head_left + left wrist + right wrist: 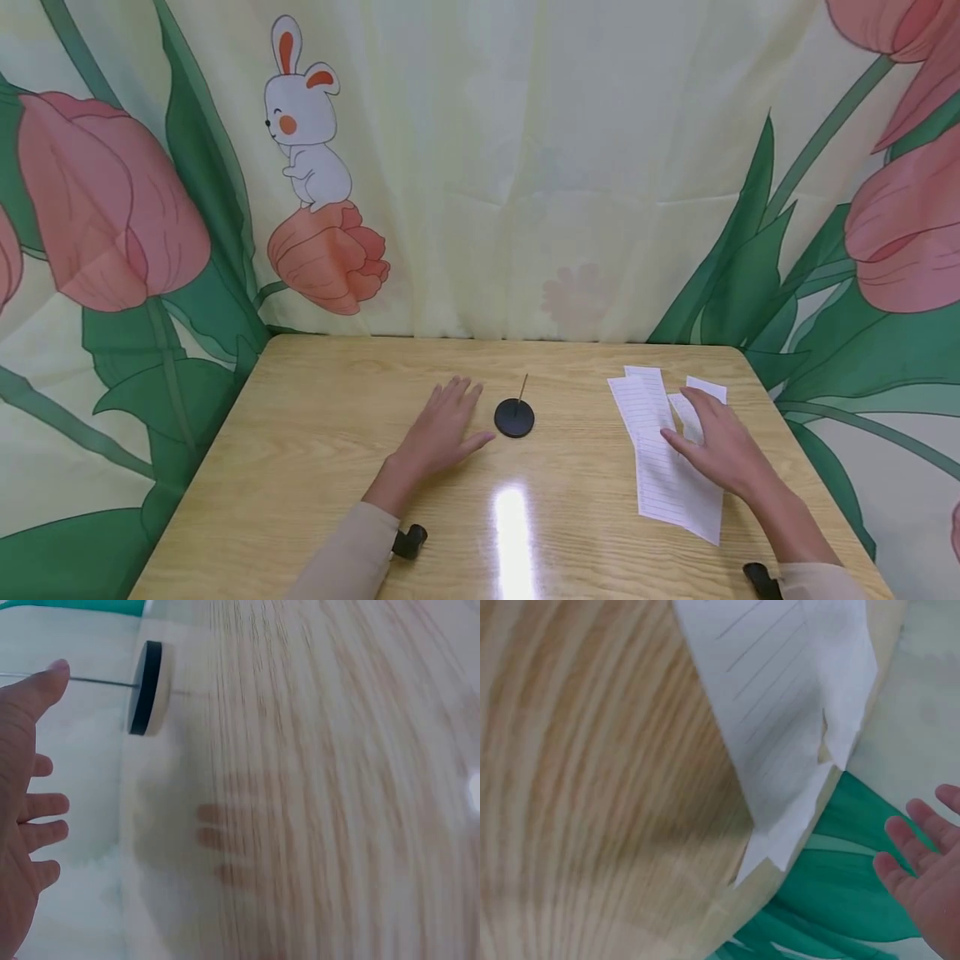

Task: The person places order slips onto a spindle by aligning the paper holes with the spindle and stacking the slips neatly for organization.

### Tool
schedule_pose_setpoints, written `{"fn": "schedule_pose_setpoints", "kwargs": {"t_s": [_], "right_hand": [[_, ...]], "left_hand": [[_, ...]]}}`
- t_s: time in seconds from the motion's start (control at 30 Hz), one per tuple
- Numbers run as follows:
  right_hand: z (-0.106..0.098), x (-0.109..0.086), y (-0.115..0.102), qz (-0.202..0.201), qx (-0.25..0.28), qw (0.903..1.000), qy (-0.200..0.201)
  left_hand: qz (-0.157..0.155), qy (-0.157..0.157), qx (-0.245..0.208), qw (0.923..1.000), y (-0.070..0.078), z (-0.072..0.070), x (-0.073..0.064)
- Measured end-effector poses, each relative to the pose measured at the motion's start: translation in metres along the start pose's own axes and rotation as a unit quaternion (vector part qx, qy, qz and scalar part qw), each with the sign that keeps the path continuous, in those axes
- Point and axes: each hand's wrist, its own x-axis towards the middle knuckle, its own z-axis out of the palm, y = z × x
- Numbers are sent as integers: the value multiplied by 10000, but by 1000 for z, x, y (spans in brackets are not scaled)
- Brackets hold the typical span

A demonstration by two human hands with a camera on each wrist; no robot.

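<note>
A round black base with a thin upright spike, a paper spike [514, 418], stands on the table near its middle. My left hand [441, 433] is just left of it, fingers extended and thumb pointing toward the base, holding nothing. In the left wrist view the thumb overlaps the thin rod beside the black disc [147, 688]. Several lined paper strips [654, 450] lie overlapping on the right side of the table. Over their right part hovers my right hand [716, 442], fingers spread and nothing in them. The right wrist view shows torn ends on the paper [769, 712].
The light wooden table [337, 375] has its far edge against a curtain [480, 167] printed with tulips and a rabbit. A bright light reflection [513, 533] lies on the tabletop toward the front. Dark wrist-camera mounts [409, 542] sit at both sleeves.
</note>
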Motion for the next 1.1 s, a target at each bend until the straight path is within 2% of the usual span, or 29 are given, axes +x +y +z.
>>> {"fn": "schedule_pose_setpoints", "kwargs": {"t_s": [0.17, 0.3, 0.47, 0.6, 0.9, 1.0, 1.1], "right_hand": [[-1, -7, 12, 139, 34, 9999, -88], [-1, -14, 23, 228, 85, 9997, -75], [0, -23, 34, 461, 85, 9988, -143], [2, -30, 46, 737, 72, 9967, -323], [4, -50, 66, 1393, 261, 9859, -892], [8, -52, 66, 1500, 224, 9833, -1004], [12, -54, 65, 1543, 161, 9825, -1029]], "left_hand": [[76, 45, -237, 9997, 9, 7, 10], [-20, -9, -534, 9986, 16, 10, 16], [-143, -41, -884, 9960, 19, 19, 22], [-328, -46, -1413, 9894, 20, 27, 27], [-743, -59, -2410, 9677, 26, 39, 41], [-815, 35, -2472, 9655, 26, 41, 45], [-839, 99, -2372, 9678, 27, 44, 49]]}}
